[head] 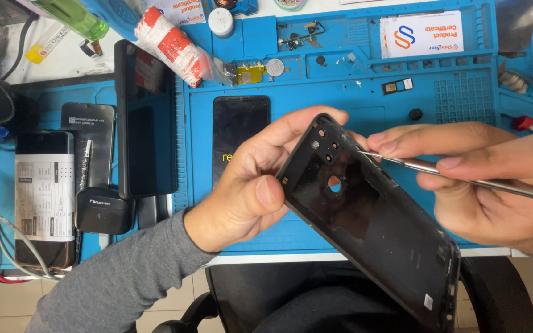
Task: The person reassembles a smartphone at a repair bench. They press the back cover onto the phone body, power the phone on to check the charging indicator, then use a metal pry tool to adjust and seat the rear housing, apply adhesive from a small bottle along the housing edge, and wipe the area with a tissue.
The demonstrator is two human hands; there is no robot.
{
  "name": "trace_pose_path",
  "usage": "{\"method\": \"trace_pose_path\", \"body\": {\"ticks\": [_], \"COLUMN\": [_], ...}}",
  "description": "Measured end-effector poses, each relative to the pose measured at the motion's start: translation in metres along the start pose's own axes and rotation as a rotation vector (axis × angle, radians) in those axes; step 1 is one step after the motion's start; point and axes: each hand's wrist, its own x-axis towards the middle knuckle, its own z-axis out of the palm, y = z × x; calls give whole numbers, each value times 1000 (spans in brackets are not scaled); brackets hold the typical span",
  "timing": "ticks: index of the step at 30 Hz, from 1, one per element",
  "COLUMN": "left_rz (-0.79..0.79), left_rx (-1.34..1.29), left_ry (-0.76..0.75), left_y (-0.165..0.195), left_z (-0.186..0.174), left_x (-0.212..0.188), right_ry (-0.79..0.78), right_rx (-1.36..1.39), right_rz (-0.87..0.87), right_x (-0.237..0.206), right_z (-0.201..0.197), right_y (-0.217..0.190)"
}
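Two hands busy above blue worktop mat. Left hand fingers clamped on black phone back cover, already off, held tilted. Right hand fingers pinched on metal pry tool, tip at cover's upper edge. Phone body lying on mat, not reassembled.

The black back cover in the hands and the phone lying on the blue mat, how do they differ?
The back cover is held tilted above the desk by the left hand, while the phone lies flat on the blue mat. The back cover is a hollow shell with a round hole and camera openings; the phone shows a solid dark screen. The right hand puts a metal tool to the cover; nothing touches the phone. Both are black and rectangular.
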Motion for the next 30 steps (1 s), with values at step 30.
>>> {"method": "trace_pose_path", "body": {"ticks": [30], "left_rz": [62], "left_rx": [63], "left_ry": [-41], "left_y": [-6], "left_z": [-10], "left_x": [-1], "right_ry": [218], "right_rx": [42], "right_rz": [192], "right_x": [7], "right_z": [-22], "right_y": [24]}}
